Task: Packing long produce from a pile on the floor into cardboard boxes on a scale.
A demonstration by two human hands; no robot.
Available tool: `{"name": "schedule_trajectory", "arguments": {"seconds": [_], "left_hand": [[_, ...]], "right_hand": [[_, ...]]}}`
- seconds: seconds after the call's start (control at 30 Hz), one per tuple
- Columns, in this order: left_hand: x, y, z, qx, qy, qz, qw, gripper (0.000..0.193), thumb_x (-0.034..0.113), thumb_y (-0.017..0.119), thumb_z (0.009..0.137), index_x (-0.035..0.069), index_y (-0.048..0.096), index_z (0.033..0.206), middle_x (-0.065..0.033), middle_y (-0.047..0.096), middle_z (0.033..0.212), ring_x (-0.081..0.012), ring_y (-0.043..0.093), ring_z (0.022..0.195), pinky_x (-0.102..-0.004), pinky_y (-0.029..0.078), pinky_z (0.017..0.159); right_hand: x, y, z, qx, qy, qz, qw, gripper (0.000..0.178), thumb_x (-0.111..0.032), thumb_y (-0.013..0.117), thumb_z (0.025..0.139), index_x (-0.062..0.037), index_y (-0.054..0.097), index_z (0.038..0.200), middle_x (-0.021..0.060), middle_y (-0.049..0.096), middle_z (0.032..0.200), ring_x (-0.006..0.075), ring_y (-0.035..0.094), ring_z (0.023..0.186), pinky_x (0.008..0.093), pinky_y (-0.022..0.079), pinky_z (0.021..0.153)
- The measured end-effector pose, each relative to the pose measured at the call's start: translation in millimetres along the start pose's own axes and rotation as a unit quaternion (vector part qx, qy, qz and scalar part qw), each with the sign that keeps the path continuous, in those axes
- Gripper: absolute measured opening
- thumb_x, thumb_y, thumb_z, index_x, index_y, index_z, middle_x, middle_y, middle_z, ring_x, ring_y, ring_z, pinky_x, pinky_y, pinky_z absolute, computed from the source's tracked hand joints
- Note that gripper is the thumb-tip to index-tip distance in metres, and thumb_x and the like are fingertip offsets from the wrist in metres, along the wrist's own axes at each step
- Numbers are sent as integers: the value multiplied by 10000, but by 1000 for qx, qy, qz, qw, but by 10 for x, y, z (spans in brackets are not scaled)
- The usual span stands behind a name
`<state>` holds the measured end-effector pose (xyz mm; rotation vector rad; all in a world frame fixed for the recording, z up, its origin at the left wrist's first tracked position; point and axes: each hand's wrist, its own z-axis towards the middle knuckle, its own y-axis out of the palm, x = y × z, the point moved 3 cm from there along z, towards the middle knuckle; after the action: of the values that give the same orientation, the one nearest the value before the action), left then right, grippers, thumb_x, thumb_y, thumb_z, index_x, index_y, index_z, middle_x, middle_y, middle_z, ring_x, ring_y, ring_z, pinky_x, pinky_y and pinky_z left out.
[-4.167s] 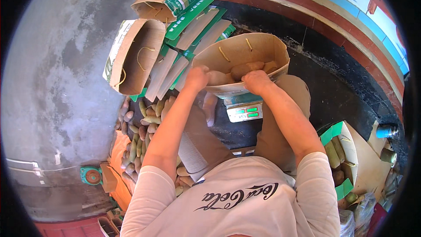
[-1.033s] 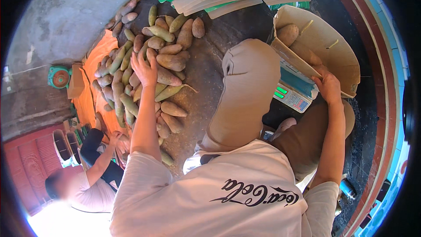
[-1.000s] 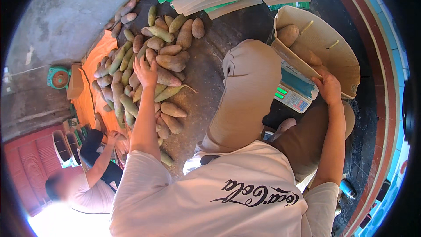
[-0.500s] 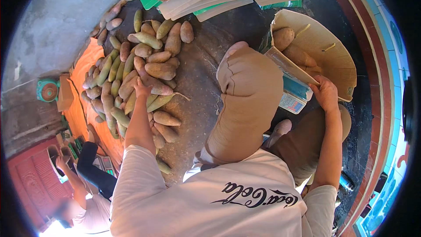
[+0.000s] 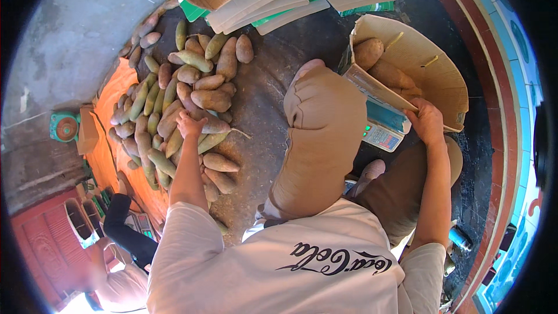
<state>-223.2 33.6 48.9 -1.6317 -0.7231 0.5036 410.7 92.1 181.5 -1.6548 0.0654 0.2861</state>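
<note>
A heap of long reddish-brown and greenish tubers lies on the dark ground sheet to my left. Over its near middle, my left hand touches the tubers, thumb and fingers apart, beside a large reddish tuber. Its fingertips are partly hard to make out. On my right, an open cardboard box holds several big tubers. My right hand is closed on the near edge of this box, fingers over the rim. Under the box, a scale shows its keypad and lit green digits.
Flattened green-and-brown cartons are stacked at the far side. An orange sheet runs along the heap's left. Another person sits at lower left near more boxes. A blue can lies right of my legs, inside a red-brown tiled edge.
My left hand has drawn slightly nearer, its fingers more bent. My right hand keeps its hold on the box. More of the scale's lit display shows. The other person's raised arm has moved.
</note>
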Motion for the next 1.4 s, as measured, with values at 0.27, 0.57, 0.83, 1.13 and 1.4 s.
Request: {"name": "schedule_trajectory", "arguments": {"seconds": [0.27, 0.57, 0.83, 1.13, 1.4], "left_hand": [[-279, 219, -334, -45, 2, -49, 998, 903, 277, 831, 515, 131, 319, 1246, -196, 429, 1190, -357, 470, 1091, -422, 431, 887], [-298, 309, -815, -50, -95, -114, 988, 851, 295, 814, 518, 47, 367, 1198, -200, 502, 1134, -324, 501, 1081, -417, 430, 895], [600, -788, -1182, -64, -9, -502, 862, 703, 153, 793, 594, 27, 388, 1154, -101, 507, 1037, -206, 504, 893, -316, 424, 805], [2092, -2346, -1678, -60, 254, -625, 736, 634, 79, 735, 666, 30, 384, 1191, -114, 491, 1089, -203, 491, 984, -311, 392, 878], [3499, -2374, -2354, -178, 411, -465, 763, 661, 154, 785, 610, 26, 424, 1148, -100, 505, 1037, -190, 500, 965, -314, 425, 833]], "right_hand": [[-51, 6, 24, 7, -5, 0, 1000, 281, -266, 652, 728, -93, 637, 948, 141, 634, 869, 297, 600, 844, 394, 471, 745], [-80, 11, -18, -60, 20, -27, 998, 264, -291, 614, 769, -89, 636, 938, 129, 640, 880, 284, 596, 892, 390, 465, 778], [-49, 5, -77, -83, -4, -5, 997, 257, -258, 575, 802, -93, 616, 995, 121, 631, 942, 275, 582, 939, 385, 455, 813], [-40, 22, -35, -104, -12, 2, 995, 242, -260, 571, 804, -102, 618, 981, 98, 631, 973, 256, 572, 978, 381, 451, 833], [-7, 80, -43, -95, -17, 1, 995, 206, -217, 538, 808, -107, 638, 951, 93, 633, 990, 253, 584, 971, 381, 462, 814]]}}
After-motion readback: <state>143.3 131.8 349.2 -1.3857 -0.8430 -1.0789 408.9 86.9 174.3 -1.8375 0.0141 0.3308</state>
